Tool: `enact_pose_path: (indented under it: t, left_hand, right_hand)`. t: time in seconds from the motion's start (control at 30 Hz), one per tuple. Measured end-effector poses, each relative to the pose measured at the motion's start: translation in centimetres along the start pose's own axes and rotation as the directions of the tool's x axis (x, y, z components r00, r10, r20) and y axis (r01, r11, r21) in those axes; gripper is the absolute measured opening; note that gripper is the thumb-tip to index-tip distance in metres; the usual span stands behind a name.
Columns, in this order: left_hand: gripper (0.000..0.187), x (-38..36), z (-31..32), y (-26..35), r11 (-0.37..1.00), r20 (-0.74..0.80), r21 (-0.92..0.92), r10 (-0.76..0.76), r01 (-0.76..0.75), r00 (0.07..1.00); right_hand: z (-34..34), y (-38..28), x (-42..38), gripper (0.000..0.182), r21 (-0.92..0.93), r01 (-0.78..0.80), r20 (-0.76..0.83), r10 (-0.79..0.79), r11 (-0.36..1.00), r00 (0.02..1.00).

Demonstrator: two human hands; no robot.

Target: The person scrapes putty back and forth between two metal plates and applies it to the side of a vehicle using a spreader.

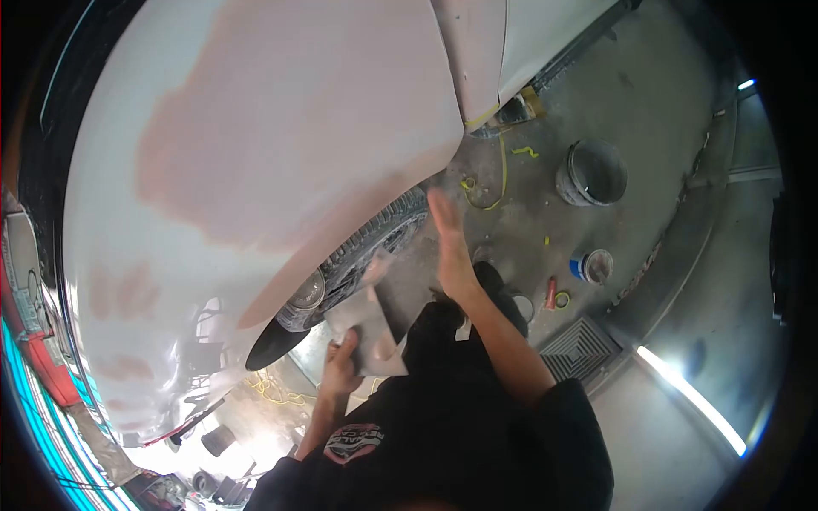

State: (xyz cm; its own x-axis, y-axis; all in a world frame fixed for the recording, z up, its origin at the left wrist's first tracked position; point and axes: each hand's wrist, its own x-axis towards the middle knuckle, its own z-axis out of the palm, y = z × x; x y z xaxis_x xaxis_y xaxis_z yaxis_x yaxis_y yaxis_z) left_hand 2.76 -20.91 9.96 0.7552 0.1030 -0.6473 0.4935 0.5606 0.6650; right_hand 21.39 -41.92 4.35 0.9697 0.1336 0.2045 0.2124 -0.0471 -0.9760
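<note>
My left hand (340,366) grips a flat grey sheet (368,328) by its edge, thumb on top. A pinkish patch shows near the sheet's lower corner. My right hand (450,243) is raised beside the tyre (375,234), its fingers stretched out and seen edge-on, with nothing visible in it. Before me is a white car body panel (281,111) with large dull pinkish patches, one running along the wheel arch. A round metal can (308,291) rests at the tyre, just beyond the sheet.
On the floor at right stand a large grey bucket (591,173) and a smaller blue-sided can (592,266). A red tube (551,294) lies near a yellow tape roll (562,300). Yellow tape strips (503,175) trail below the panel. A floor grate (582,351) borders the wall.
</note>
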Motion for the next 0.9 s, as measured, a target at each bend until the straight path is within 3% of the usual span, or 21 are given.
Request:
enact_pose_path:
  t: [0.07,0.1,0.2,0.47,0.57,0.63,0.67,0.7,0.73,0.77,0.8,0.87,0.9]
  left_hand:
    - [0.05,-1.2,0.0,1.9,0.999,-0.047,0.051,0.003,-0.001,0.999]
    - [0.036,-1.4,0.3,2.3,0.999,-0.045,0.008,0.033,-0.033,0.998]
    - [0.051,-2.3,-0.3,3.1,0.997,-0.115,0.072,0.027,-0.019,0.993]
    - [0.054,-4.1,1.1,3.7,0.993,-0.17,0.103,0.074,-0.057,0.983]
    - [0.055,-3.8,1.8,4.0,0.994,-0.121,0.095,0.061,-0.05,0.991]
    - [0.051,-2.7,3.4,4.2,0.993,-0.089,0.099,0.067,-0.058,0.994]
    - [0.049,-2.0,3.9,4.1,0.993,-0.07,0.098,0.069,-0.062,0.995]
    - [0.046,-1.3,3.7,3.8,0.991,-0.065,0.124,0.062,-0.054,0.996]
    - [0.041,-0.3,3.8,3.2,0.992,-0.019,0.099,0.077,-0.075,0.997]
    - [0.039,0.9,2.3,2.6,0.887,0.081,0.433,0.141,-0.163,0.987]
    - [0.036,1.5,3.9,2.5,0.929,0.094,0.352,0.083,-0.111,0.992]
    - [0.033,2.8,5.6,1.9,0.956,0.137,0.29,-0.001,-0.04,0.991]
    - [0.033,3.5,5.4,1.3,0.951,0.169,0.309,-0.021,-0.033,0.985]
  right_hand:
    - [0.8,-0.9,2.9,0.072,-0.368,0.015,-0.046,-0.034,0.93,0.998]
    - [1.5,-0.8,4.1,0.072,-0.372,0.021,-0.062,-0.047,0.928,0.997]
    - [3.9,-0.3,5.6,0.071,-0.376,0.03,-0.091,-0.069,0.926,0.993]
    - [6.7,1.8,3.3,0.066,-0.376,0.029,-0.077,-0.063,0.926,0.995]
    - [4.8,0.6,2.1,0.067,-0.433,-0.028,-0.031,0.016,0.901,0.999]
    - [3.2,1.7,-0.7,0.067,-0.111,0.012,-0.059,-0.019,0.994,0.998]
    - [2.6,2.3,-2.8,0.067,0.244,-0.076,-0.013,0.081,0.967,0.997]
    - [2.0,3.0,-4.9,0.067,0.561,-0.168,0.034,0.18,0.81,0.983]
    - [2.0,3.1,-7.5,0.068,0.876,-0.334,0.233,0.301,0.349,0.925]
    - [2.0,3.1,-9.9,0.062,0.882,-0.362,0.247,0.36,0.3,0.9]
    - [2.1,3.0,-12.2,0.055,0.886,-0.391,0.267,0.416,0.248,0.869]
    - [0.9,1.7,-13.5,0.045,0.566,-0.505,0.22,0.471,0.651,0.854]
    - [-0.9,-0.6,-12.4,0.041,0.055,-0.446,0.164,0.432,0.894,0.887]
